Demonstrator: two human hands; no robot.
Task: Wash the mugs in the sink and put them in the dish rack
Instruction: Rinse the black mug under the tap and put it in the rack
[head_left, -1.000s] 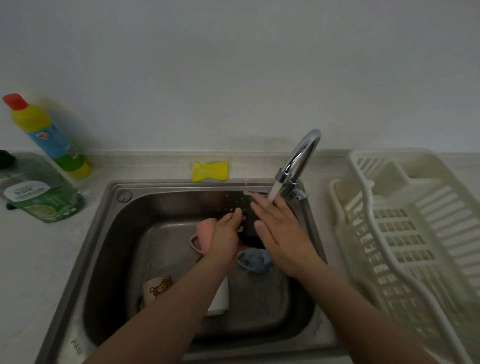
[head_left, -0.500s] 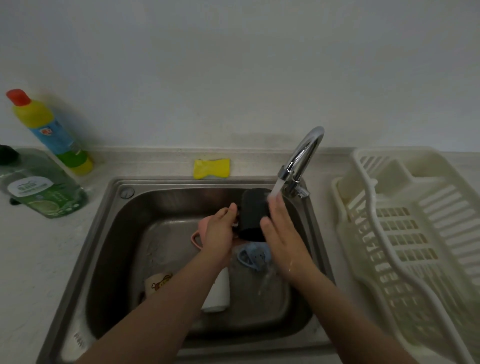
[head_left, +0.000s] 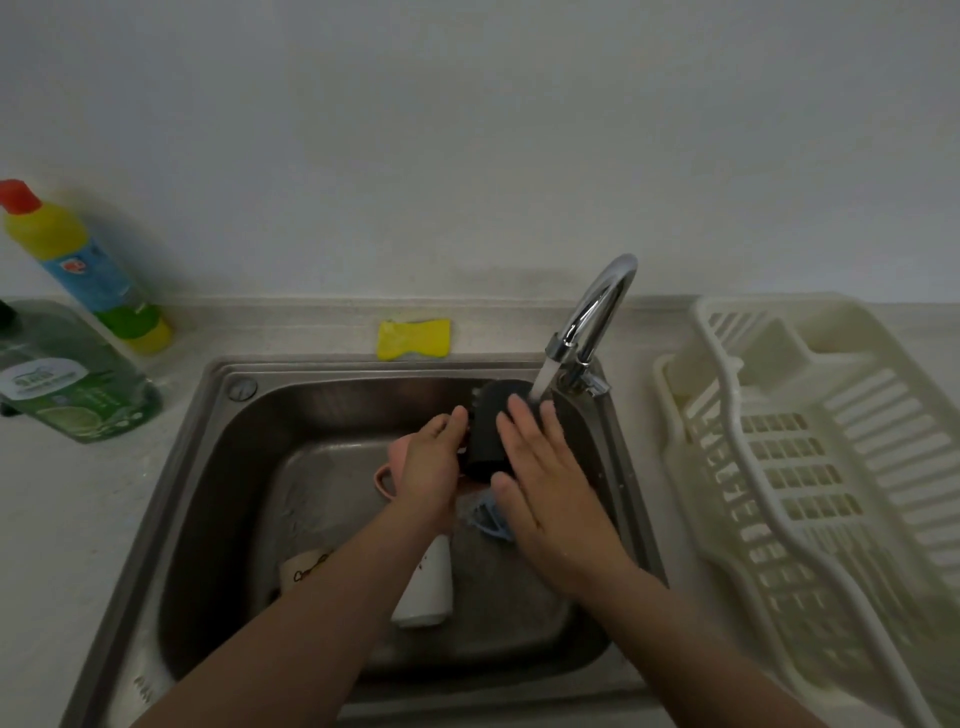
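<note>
While water runs from the tap (head_left: 597, 317) onto the black mug (head_left: 488, 436), I hold that mug up over the back of the sink (head_left: 208, 493), between my two hands. My left hand (head_left: 434, 462) grips it from the left side, fingers curled at its wall or handle; which one I cannot tell. My right hand (head_left: 550, 483) lies flat against its right side, fingers straight and spread, rubbing and not clamping. The mug's long axis runs roughly away from me, tilted up toward the stream, its far end under the water.

The rack (head_left: 810, 467) stands on the tabletop well to the right, past the sink's right rim, with nothing in it that I can see. So the mug's way out is up and rightward, and my right hand is the nearer one for carrying it there. The tap's arch sits just behind and right of the mug, so I judge the lift must clear that before swinging over.

Below my hands more mugs wait in the basin: a pink mug (head_left: 387, 480), a blue mug (head_left: 488, 519), a white mug (head_left: 426, 587) lying on its side under my left forearm, and a cream mug (head_left: 304, 569) at the near left. A sponge (head_left: 413, 339) lies behind the sink.
</note>
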